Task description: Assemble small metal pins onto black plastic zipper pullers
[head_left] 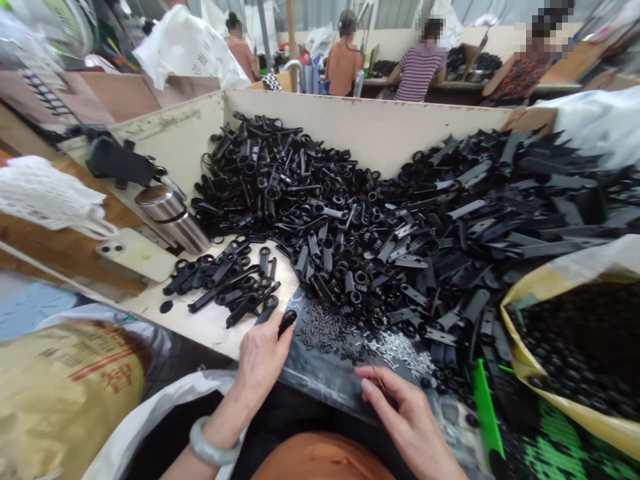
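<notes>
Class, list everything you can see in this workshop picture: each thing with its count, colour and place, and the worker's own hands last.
plastic parts heap: too many to count, black, filling the white bin
sorted parts: a small group, black, front left of the bin
small pins: many, silvery, near the front edge
steel flask: one, silver, lying at the bin's left wall
phone: one, pale, left ledge
yellow bag: one, holding black pieces, right
sack: one, tan, lower left
other people: four, seated at far benches
left hand: holds one black part, green bangle on wrist
right hand: fingers pinching something thin, too small to tell
</notes>
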Demonstrator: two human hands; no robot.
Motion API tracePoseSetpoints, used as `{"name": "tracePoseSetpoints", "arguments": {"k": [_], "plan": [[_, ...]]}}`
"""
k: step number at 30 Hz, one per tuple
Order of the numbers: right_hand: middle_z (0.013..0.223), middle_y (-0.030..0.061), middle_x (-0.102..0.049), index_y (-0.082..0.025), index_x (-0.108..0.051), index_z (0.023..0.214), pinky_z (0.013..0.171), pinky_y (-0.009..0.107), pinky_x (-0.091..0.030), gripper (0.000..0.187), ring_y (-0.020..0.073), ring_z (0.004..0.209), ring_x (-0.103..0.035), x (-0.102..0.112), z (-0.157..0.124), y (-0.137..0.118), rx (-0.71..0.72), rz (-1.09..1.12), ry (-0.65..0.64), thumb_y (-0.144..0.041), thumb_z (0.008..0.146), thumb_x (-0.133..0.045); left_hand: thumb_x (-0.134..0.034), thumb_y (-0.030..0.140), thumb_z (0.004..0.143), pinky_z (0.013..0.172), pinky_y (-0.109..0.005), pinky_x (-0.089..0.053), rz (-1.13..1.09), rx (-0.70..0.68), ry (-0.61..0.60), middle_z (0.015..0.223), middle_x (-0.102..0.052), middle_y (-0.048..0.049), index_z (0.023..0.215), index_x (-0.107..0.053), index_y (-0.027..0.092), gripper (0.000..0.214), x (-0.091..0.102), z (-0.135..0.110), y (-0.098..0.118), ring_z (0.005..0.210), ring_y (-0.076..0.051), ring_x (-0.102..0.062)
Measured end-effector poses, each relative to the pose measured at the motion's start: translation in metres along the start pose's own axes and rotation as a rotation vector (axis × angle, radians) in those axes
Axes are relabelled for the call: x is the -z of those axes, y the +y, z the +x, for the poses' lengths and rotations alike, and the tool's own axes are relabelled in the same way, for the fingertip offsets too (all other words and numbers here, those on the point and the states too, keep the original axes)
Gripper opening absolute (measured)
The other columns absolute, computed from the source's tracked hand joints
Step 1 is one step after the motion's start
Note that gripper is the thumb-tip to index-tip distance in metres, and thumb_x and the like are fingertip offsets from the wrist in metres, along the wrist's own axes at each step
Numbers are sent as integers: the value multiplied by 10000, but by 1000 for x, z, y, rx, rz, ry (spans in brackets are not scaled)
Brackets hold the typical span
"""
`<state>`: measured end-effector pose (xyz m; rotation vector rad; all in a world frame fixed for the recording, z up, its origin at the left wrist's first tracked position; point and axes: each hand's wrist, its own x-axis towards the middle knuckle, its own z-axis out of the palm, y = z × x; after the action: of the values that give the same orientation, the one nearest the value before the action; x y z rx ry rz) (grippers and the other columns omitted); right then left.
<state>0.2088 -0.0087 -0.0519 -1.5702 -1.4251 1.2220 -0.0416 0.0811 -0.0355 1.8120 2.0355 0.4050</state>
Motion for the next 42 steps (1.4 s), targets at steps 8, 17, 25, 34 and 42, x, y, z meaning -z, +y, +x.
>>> {"name": "tracePoseSetpoints", "arguments": {"k": [8, 17, 25, 34, 42], "plan": [[867, 69, -751, -236, -769, 1031, 739, 325, -551, 313, 252, 799, -704, 21, -2, 7, 60, -88, 154, -482, 996, -579, -506, 206, 923, 657, -313, -359, 16, -190, -33, 806, -742, -74, 868, -693, 225, 195, -4, -1, -2, 770, -268, -697], [932, 75, -691, -230, -708, 1000, 695, 315, -515, 287, 232, 786, -702, 1, 8, 5, 208, -435, 82, -362, 1062, -461, -732, 422, 801, 621, -266, -441, -805, 133, -187, 711, -730, -21, 842, -736, 186, 239, -10, -31, 22, 632, -173, -603], [841, 68, -705, -247, -733, 925, 667, 321, -487, 326, 235, 716, -685, -5, 11, 7, 203, -330, 89, -428, 1036, -486, -860, 514, 720, 485, -203, -214, -1320, 423, -495, 699, -708, -18, 877, -663, 135, 455, -5, -46, 38, 430, -19, -363], [760, -8, -590, -190, -790, 870, 423, 210, -149, 404, 46, 470, -249, -40, 36, -40, -153, 697, -49, -585, 787, -809, -781, 534, 816, 473, -227, -192, -1288, 286, -545, 653, -642, 1, 874, -697, 135, 412, -6, -51, 45, 445, -46, -382], [822, 48, -653, -228, -817, 877, 695, 279, -493, 301, 194, 785, -625, -46, 37, -31, 146, 363, 83, -505, 923, -710, -802, 484, 802, 497, -200, -210, -1402, 407, -529, 619, -614, 22, 756, -667, 138, 374, -13, -54, 43, 433, -14, -350]]}}
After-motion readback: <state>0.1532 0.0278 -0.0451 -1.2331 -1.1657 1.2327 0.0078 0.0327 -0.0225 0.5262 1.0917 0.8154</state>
